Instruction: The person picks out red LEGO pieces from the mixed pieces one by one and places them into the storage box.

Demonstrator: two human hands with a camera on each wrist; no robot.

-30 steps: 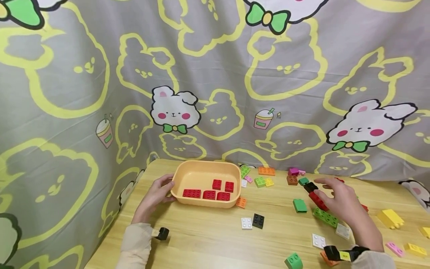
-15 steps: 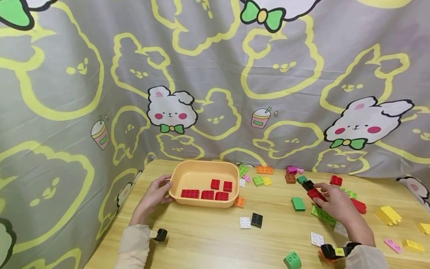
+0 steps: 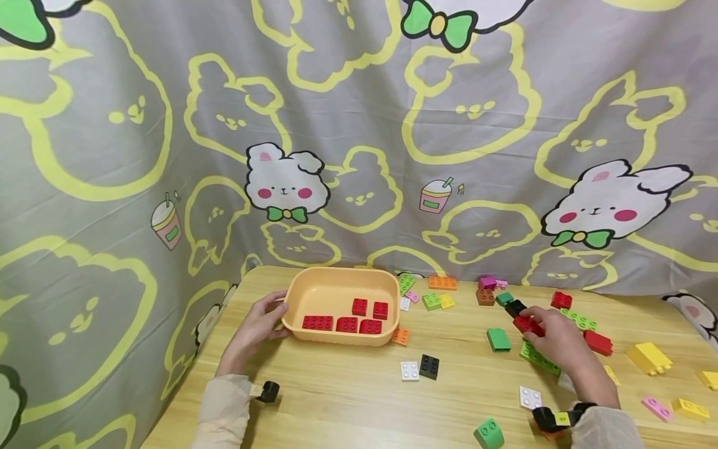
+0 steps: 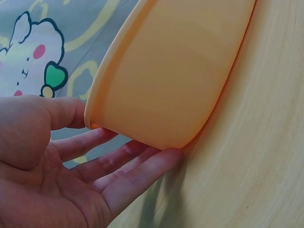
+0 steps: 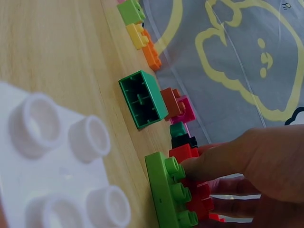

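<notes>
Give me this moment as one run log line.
left hand: holds tray | right hand: grips red brick | tray contents: five red bricks

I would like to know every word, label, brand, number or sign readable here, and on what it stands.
No text is readable.
Yellow label on the black strap at the right wrist: dark marks, too small to read.
Gray curtain: printed rabbits and cups, no readable words.
Building bricks: no legible brand.

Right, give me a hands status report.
Left hand holds light-orange rectangular plastic tray. Right hand pinches red plastic brick. Long lime-green studded brick close by.
</notes>
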